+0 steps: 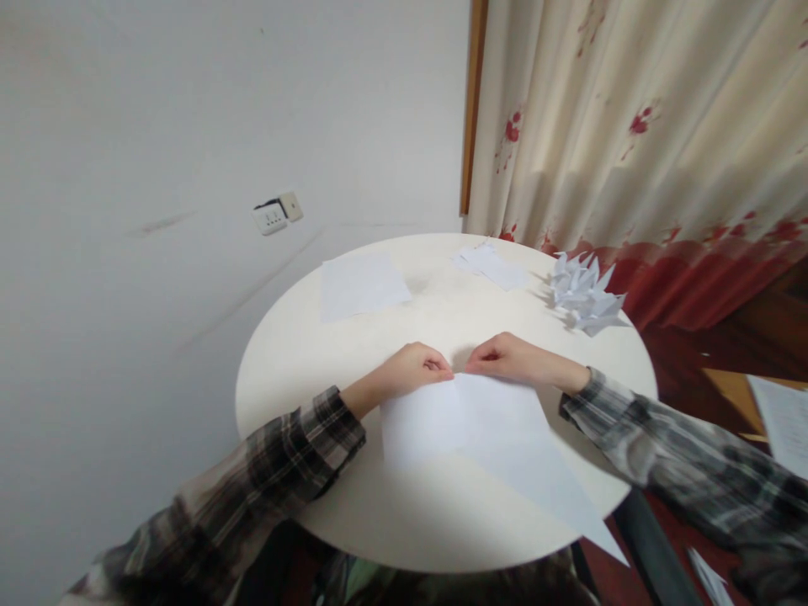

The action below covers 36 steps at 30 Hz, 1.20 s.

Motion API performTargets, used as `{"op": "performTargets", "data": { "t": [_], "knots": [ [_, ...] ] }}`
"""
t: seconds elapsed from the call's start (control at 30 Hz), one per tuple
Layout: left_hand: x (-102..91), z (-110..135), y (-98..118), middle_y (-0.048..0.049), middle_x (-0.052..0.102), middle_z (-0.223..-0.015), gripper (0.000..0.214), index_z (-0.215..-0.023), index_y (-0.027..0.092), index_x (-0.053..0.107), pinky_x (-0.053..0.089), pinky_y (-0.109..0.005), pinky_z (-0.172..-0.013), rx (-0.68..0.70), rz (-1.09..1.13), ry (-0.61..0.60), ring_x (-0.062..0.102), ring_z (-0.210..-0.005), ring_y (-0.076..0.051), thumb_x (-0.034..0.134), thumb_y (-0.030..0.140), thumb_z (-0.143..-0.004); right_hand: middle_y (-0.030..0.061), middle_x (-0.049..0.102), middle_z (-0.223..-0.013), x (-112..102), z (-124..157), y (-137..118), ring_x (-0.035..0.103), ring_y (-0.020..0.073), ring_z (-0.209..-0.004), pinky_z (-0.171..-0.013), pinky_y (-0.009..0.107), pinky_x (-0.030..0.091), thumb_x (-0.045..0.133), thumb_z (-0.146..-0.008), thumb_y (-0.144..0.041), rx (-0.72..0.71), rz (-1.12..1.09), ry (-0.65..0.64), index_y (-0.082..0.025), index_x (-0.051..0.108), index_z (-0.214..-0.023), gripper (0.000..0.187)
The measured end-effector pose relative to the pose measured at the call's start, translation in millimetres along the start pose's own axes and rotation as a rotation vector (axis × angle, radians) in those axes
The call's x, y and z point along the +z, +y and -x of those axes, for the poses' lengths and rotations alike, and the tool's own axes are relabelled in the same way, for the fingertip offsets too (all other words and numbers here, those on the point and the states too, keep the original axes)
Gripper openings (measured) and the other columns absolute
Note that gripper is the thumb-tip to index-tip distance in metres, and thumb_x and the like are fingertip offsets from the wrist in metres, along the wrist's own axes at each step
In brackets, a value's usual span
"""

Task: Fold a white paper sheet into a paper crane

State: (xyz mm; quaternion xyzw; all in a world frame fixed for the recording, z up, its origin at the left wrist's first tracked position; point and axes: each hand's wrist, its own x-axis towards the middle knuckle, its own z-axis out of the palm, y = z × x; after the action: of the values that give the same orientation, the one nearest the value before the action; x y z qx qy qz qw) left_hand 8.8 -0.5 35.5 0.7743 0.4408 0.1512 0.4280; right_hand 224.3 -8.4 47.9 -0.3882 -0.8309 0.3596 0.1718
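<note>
A creased sheet of white paper [505, 417] lies on the round white table [303, 362], with one corner hanging past the front right edge. My left hand [420, 368] pinches its far edge near the middle, fingers closed. Close beside it, my right hand [502, 358] pinches the same edge, also closed. The two sets of fingertips are a small gap apart. A fold line runs from between the hands toward me, and the left half of the paper looks slightly blurred.
A stack of white sheets [363, 286] lies at the back left of the table. Smaller paper pieces [492, 265] sit at the back. Several folded paper cranes [584, 290] cluster near the right edge. Behind are a wall socket [271, 219] and a curtain [631, 151].
</note>
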Motion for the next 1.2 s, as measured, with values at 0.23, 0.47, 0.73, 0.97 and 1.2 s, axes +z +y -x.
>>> {"op": "performTargets", "data": {
  "t": [0.23,0.47,0.73,0.97,1.2],
  "knots": [
    [-6.7,1.6,-14.7,-0.0041,0.068,-0.067,0.02,-0.071,0.014,0.069,0.041,-0.023,-0.056,-0.084,0.0,0.039,0.059,-0.063,-0.016,0.062,0.032,-0.069,-0.0007,0.058,-0.056,-0.1,-7.8,17.7,0.046,0.009,-0.051,-0.049,0.022,0.034,0.054,-0.077,-0.04,0.048,-0.026,0.028,-0.014,0.068,-0.068,0.031],
    [-25.9,2.3,-27.2,-0.005,0.069,-0.075,0.016,-0.076,0.014,0.068,0.044,-0.025,-0.067,0.018,-0.305,0.094,0.061,-0.072,-0.017,0.057,0.026,-0.078,0.0008,0.061,-0.066,3.7,1.3,41.4,0.051,0.0108,-0.058,-0.055,0.023,0.039,0.057,-0.076,-0.037,0.07,-0.151,0.032,-0.014,0.063,-0.075,0.023],
    [-12.2,-4.6,-11.4,-0.0054,0.062,-0.113,0.024,-0.108,0.017,0.06,0.041,-0.033,-0.094,0.375,-0.816,0.213,0.054,-0.108,-0.019,0.053,0.016,-0.085,-0.0032,0.059,-0.063,41.3,20.0,8.8,0.051,0.0116,-0.055,-0.055,0.023,0.035,0.051,-0.076,-0.019,0.136,0.097,0.326,-0.019,0.046,-0.092,0.017],
    [-0.1,-3.1,-32.7,-0.0071,0.053,-0.13,0.033,-0.123,0.015,0.05,0.036,-0.034,-0.103,0.515,-0.832,0.065,0.045,-0.123,-0.017,0.036,0.018,-0.094,-0.0042,0.054,-0.057,43.0,27.0,-0.1,0.046,0.0094,-0.05,-0.051,0.021,0.032,0.049,-0.081,-0.021,0.06,0.181,0.21,-0.018,0.054,-0.082,0.006],
    [-5.0,-7.1,-49.3,-0.0053,0.049,-0.134,0.035,-0.126,0.016,0.048,0.033,-0.032,-0.107,0.578,-0.746,0.079,0.039,-0.128,-0.014,0.03,0.02,-0.096,0.003,0.059,-0.08,39.6,10.1,9.8,0.053,0.0123,-0.069,-0.066,0.023,0.039,0.045,-0.085,-0.018,-0.107,0.406,0.268,-0.019,0.061,-0.105,0.025]
  ]
}}
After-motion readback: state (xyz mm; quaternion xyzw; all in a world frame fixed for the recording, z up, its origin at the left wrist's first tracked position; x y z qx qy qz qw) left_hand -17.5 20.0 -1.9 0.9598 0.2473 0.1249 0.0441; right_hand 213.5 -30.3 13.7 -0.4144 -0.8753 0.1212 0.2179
